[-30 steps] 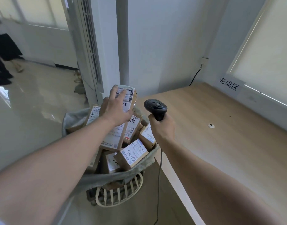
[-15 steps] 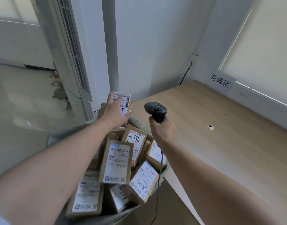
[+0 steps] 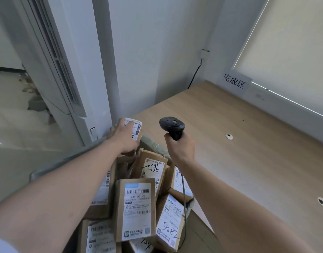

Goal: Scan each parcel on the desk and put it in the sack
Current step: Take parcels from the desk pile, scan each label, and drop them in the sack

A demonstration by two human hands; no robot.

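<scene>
Left hand is gripping a labelled parcel at the sack's far rim. Right hand is clasping the black scanner beside the sack. Parcels inside are showing "2596", "50882". Sign beyond the counter is reading "完成区".

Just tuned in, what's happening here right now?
A person is loading parcels into the sack. The left hand grips a labelled parcel above the sack's far edge. The right hand holds the scanner upright over the desk edge. The sack is piled with boxes; the visible desk has no parcels.
</scene>
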